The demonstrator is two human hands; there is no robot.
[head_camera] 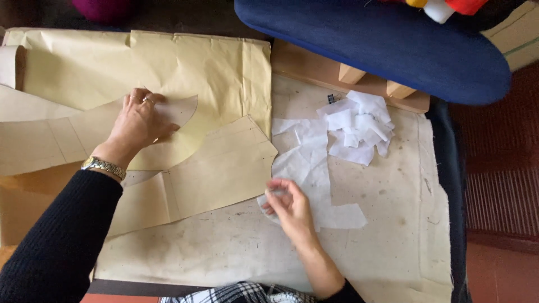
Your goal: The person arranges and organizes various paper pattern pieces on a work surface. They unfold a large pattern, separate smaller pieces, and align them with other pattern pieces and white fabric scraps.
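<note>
Stained work cloth (236,252), pale, spread flat, taken here as landmark. Yellow paper sheet (168,62) over its far-left part. Tan pattern piece (219,168), broad and curve-edged, at cloth's left-centre, long axis slanting from near-left up to far-right. Second tan pattern piece (50,134), pointed curved tip, atop the yellow sheet, long axis roughly left–right. White cut fabric (309,168), at cloth's centre, long axis running near to far, lower end bent rightward. Heap of white scraps (359,126) at cloth's far centre-right. Left hand (137,123), fingers spread flat, pressing second pattern piece near its tip. Right hand (289,207), fingertips pinching near-left edge of white fabric; fabric stretching away and rightward from that pinch; right hand nearer.
</note>
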